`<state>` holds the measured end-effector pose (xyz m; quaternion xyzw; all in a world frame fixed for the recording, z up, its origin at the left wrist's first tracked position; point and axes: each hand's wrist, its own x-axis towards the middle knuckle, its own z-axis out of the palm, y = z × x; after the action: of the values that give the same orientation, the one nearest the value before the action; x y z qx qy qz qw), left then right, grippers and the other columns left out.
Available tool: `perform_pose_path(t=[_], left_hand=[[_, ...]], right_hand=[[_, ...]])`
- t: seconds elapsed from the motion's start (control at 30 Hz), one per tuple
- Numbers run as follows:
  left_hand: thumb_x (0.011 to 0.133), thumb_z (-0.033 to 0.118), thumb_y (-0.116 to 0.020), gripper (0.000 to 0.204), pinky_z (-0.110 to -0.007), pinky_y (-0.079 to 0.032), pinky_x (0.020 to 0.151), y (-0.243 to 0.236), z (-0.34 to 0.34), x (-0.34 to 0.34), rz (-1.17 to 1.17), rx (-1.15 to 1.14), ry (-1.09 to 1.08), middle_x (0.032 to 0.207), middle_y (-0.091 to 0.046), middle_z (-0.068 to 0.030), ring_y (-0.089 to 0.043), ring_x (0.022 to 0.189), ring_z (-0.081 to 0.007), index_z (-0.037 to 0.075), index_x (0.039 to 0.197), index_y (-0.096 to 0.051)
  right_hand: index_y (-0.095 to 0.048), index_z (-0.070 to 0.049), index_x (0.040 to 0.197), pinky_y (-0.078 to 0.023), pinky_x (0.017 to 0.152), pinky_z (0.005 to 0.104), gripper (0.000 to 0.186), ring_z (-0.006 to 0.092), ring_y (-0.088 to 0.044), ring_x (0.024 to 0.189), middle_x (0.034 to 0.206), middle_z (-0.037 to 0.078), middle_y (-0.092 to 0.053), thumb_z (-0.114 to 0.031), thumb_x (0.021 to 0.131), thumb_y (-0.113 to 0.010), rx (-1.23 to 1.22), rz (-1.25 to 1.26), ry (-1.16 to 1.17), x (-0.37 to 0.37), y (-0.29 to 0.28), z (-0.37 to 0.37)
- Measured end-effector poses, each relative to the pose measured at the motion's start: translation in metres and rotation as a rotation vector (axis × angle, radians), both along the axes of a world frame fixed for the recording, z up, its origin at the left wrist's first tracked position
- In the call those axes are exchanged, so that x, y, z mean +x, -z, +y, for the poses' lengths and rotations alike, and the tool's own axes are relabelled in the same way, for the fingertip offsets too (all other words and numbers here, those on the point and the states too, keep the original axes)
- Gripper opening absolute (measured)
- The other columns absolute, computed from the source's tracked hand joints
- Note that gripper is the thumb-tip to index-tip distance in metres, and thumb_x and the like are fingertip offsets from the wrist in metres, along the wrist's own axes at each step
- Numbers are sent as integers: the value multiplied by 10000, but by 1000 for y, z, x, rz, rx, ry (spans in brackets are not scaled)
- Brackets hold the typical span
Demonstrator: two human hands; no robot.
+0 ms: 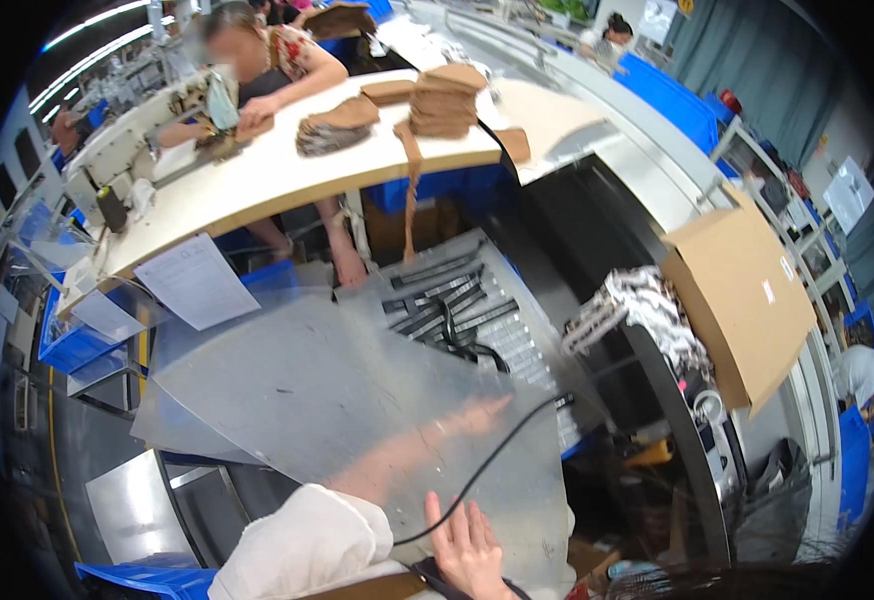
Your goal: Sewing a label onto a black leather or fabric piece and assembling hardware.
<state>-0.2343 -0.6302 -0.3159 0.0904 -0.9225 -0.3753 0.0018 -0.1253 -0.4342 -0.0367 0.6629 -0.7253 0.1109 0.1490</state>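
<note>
A large translucent plastic sheet [287, 370] spreads across the middle and hangs over the near work surface. My left hand [479, 412] reaches beneath it and shows hazily through the plastic, fingers stretched to the right; nothing can be made out in them. A white sleeve [307, 540] covers part of that arm. My right hand [467, 550] lies flat on top of the sheet near its lower edge, fingers apart, holding nothing. A black cable [502, 445] runs across the sheet beside the right fingers. Beyond the sheet, several black straps [452, 305] lie on a grey ridged tray [532, 345].
A person [287, 65] works at a sewing machine behind a pale table [327, 175] with stacked brown pieces [447, 100]. At the right stand a cardboard box [742, 300] and a pile of white-and-dark material [647, 310]. A blue bin [82, 340] is at the left.
</note>
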Motion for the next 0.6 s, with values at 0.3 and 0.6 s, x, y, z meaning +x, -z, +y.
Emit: perform_pose_path(t=[0.3, 0.6], left_hand=[[845, 208, -611, 769, -430, -288, 1039, -69, -37, 134, 309, 1177, -473, 1442, -258, -122, -310, 1298, -276, 154, 1416, -98], [663, 260, -797, 1261, -487, -277, 1041, -233, 17, 265, 147, 1124, 35, 1475, -134, -159, -291, 1307, -313, 237, 1378, 241]], right_hand=[[-509, -106, 1236, -540, 699, 374, 464, 321, -606, 871, 1022, 180, -573, -101, 774, -558, 62, -89, 46, 5, 11, 23], [-417, -113, 1320, -520, 764, 420, 620, 409, -558, 985, 1208, 246, -483, -31, 719, -546, 175, -325, -37, 5, 20, 20]])
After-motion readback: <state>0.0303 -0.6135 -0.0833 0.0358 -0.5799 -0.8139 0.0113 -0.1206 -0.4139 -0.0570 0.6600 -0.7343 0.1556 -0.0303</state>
